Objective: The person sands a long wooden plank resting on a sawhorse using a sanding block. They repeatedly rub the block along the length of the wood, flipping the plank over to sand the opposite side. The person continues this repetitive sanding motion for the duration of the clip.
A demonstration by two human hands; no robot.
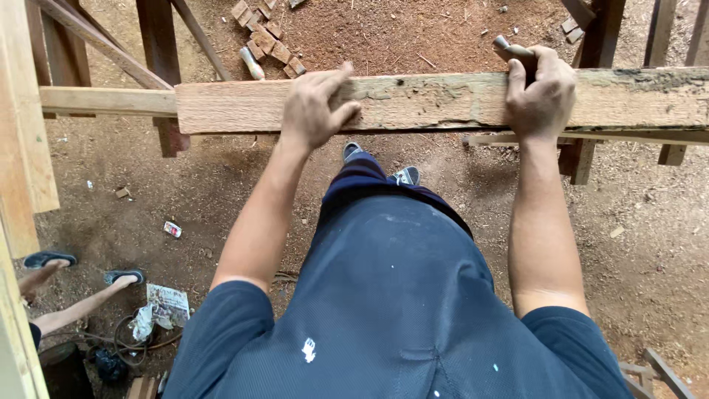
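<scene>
A long rough wooden plank point(436, 100) runs across the upper part of the head view, resting on a timber frame. My left hand point(316, 109) lies flat on top of the plank with its fingers spread, pressing on it. My right hand point(540, 92) is closed around a wooden tool handle point(512, 50) while it rests on the plank further right. Only the handle's end shows; the tool's head is hidden by my hand.
Below lies a sawdust-covered dirt floor with small wood offcuts point(266, 41) at the top. Another person's legs in sandals point(81, 284) stretch in from the lower left beside crumpled paper point(166, 304) and a cable. Timber posts point(159, 44) stand at left and right.
</scene>
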